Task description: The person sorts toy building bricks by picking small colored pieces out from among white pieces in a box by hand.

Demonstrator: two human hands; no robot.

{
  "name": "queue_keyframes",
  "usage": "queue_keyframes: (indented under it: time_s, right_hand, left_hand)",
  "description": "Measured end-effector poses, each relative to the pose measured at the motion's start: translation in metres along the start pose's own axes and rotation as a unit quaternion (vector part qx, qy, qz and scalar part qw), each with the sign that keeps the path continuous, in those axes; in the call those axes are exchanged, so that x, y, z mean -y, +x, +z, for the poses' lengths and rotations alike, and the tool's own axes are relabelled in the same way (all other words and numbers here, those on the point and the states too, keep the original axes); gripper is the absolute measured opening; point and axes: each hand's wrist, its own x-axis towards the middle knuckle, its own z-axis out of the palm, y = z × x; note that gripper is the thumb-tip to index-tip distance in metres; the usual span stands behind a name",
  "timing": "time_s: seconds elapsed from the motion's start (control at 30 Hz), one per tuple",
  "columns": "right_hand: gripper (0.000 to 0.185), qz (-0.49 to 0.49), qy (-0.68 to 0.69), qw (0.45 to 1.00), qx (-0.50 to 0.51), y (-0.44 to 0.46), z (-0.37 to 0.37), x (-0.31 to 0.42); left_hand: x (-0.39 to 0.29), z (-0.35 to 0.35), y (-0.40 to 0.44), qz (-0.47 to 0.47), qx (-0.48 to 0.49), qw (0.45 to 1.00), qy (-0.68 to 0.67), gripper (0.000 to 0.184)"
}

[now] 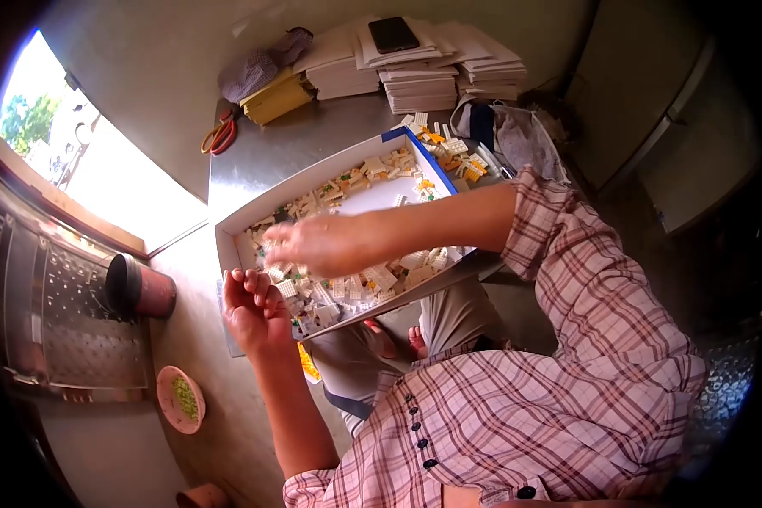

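Observation:
A shallow white box (262, 190) with a blue edge holds many small white, yellow and green building bricks (381, 275). Over the left part of the bricks is my right hand (317, 244), blurred, its fingers pointing left; whether it holds anything does not show. My left hand (256, 311) is at the box's near left corner, palm up with curled fingers. Anything between its fingers is too small to make out.
More bricks (453, 148) lie on the metal table (313, 127) right of the box. Behind are paper stacks (419, 85), a phone (394, 35), red-handled scissors (220, 134) and cloths (521, 140). A pink bowl (168, 400) and a dark-rimmed bucket (154, 292) stand on the left.

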Motion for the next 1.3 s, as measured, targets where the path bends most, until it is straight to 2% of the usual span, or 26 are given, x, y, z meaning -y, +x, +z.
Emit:
queue_keyframes:
  time_s: [0.03, 0.07, 0.1, 0.13, 0.2, 0.27, 0.37, 0.47, 0.5, 0.6, 0.63, 0.73, 0.83, 0.87, 0.9, 0.93, 1.0, 1.1, 1.2, 1.3]
  right_hand:
    - [0.034, -0.004, -0.071, 0.997, -0.008, -0.001, -0.013, -0.006]
    - [0.022, 0.113, -0.139, 0.982, 0.068, -0.002, -0.032, -0.001]
    - [0.01, 0.129, -0.187, 0.97, 0.086, -0.009, -0.042, -0.01]
    - [0.008, 0.196, -0.212, 0.947, 0.138, -0.013, -0.044, -0.031]
    - [0.012, 0.254, -0.213, 0.929, 0.165, -0.039, -0.058, -0.04]
    - [0.016, 0.174, -0.299, 0.932, 0.11, -0.065, -0.048, -0.05]
    - [0.018, 0.2, -0.199, 0.959, 0.019, -0.083, -0.044, -0.052]
    - [0.014, 0.2, 0.016, 0.98, 0.02, -0.07, -0.051, -0.053]
    - [0.009, 0.135, 0.002, 0.99, -0.049, -0.068, -0.044, -0.072]
    - [0.01, 0.184, -0.056, 0.979, -0.074, -0.064, -0.057, -0.07]
    - [0.009, 0.197, -0.027, 0.978, -0.059, -0.063, -0.06, -0.071]
    - [0.008, 0.211, -0.122, 0.97, -0.013, -0.06, -0.063, -0.062]
    - [0.005, 0.193, -0.077, 0.976, 0.064, -0.057, -0.062, -0.049]
    - [0.004, 0.185, -0.086, 0.977, 0.067, -0.058, -0.06, -0.047]
    - [0.004, 0.179, -0.097, 0.977, 0.069, -0.06, -0.057, -0.046]
    - [0.004, 0.173, -0.109, 0.976, 0.071, -0.065, -0.053, -0.046]
    - [0.006, 0.145, -0.162, 0.976, 0.007, -0.072, -0.045, -0.044]
    - [0.011, 0.18, -0.232, 0.956, 0.029, -0.077, -0.03, -0.041]
    - [0.012, 0.14, -0.293, 0.946, 0.01, -0.077, -0.018, -0.047]
    - [0.011, 0.131, -0.258, 0.957, 0.005, -0.078, -0.024, -0.043]
  left_hand:
    - [0.0, -0.001, 0.0, -0.004, -0.005, 1.0, -0.003, 0.017]
    - [0.002, -0.001, 0.0, -0.008, -0.011, 1.0, -0.006, 0.019]
    - [0.002, -0.003, 0.0, -0.012, -0.018, 1.0, -0.007, 0.02]
    - [0.0, 0.002, -0.001, -0.018, -0.018, 1.0, -0.012, 0.02]
    - [0.001, 0.006, -0.002, -0.031, -0.013, 0.999, -0.022, 0.02]
    - [0.003, -0.002, -0.001, -0.046, -0.007, 0.999, -0.021, 0.02]
    - [0.005, -0.002, -0.002, -0.063, -0.008, 0.998, -0.007, 0.02]
    - [0.006, -0.002, 0.002, -0.095, -0.007, 0.995, -0.009, 0.02]
    - [0.003, 0.001, 0.004, -0.107, 0.002, 0.994, -0.021, 0.02]
    - [0.004, 0.009, 0.008, -0.125, 0.018, 0.992, -0.029, 0.02]
    - [0.005, 0.011, 0.01, -0.127, 0.023, 0.991, -0.029, 0.02]
    - [0.014, 0.019, 0.018, -0.157, 0.056, 0.985, -0.037, 0.02]
    - [0.028, 0.021, 0.025, -0.205, 0.043, 0.978, -0.021, 0.021]
    - [0.03, 0.022, 0.026, -0.231, 0.023, 0.972, -0.021, 0.021]
    - [0.029, 0.021, 0.026, -0.243, 0.042, 0.969, -0.033, 0.022]
    - [0.027, 0.02, 0.024, -0.236, 0.04, 0.971, -0.029, 0.022]
    - [0.025, 0.017, 0.023, -0.226, 0.039, 0.973, -0.021, 0.023]
    - [0.027, 0.02, 0.018, -0.213, 0.022, 0.977, 0.001, 0.023]
    - [0.025, 0.023, 0.019, -0.222, 0.023, 0.975, 0.026, 0.023]
    - [0.025, 0.02, 0.02, -0.239, 0.033, 0.97, 0.045, 0.022]
